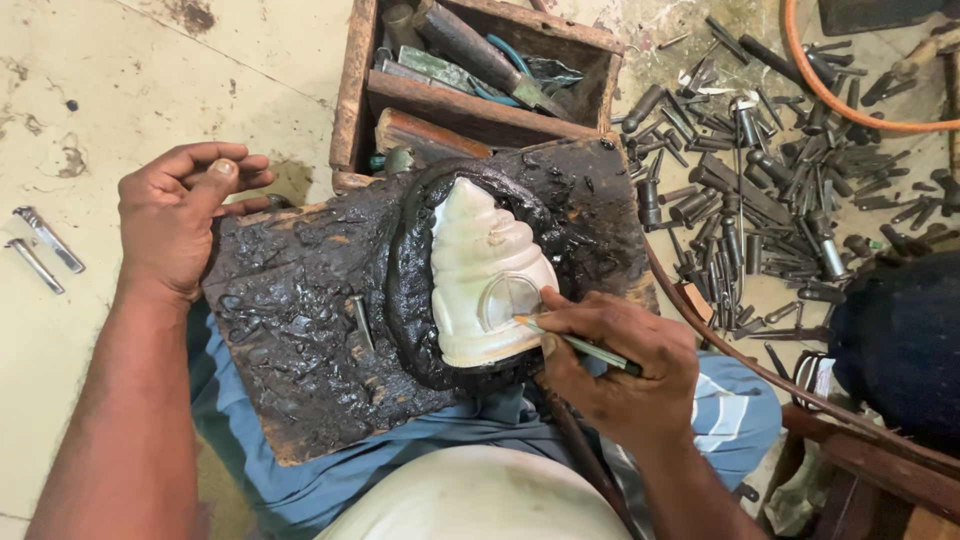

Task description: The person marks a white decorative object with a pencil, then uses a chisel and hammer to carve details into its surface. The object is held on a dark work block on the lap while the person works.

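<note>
Seen from above, on the lap: a dark board (300, 330) coated with black pitch (560, 215), a pale conch shell (480, 270) bedded in its middle.

Right hand (620, 365) rested at the shell's lower right edge, fingers (590, 315) pinched closed around a thin pencil (575, 342). Pencil tip touched the shell just left of the fingertips, beside a faint drawn circle (508, 300). Shell's pointed end lay up and away from those fingers, its broad end nearest them.

Left hand (185, 215) gripped the board's upper left corner, fingers (225, 172) curled loosely over the edge, holding nothing else. Shell lay well to the right of these fingers, across the pitch.

Small metal pin (362, 322) stuck in the pitch, between the two hands, just left of the shell.

Beyond the board, above both hands: a wooden toolbox (350, 90) with tools inside. Right of the right fingers, well apart: a scatter of dark metal punches (760, 190) on the floor (150, 80), an orange hose (830, 95) curving past them. Left of the left fingers: two small metal pieces (45, 250) on the floor. Blue cloth (330, 480) under the board.
</note>
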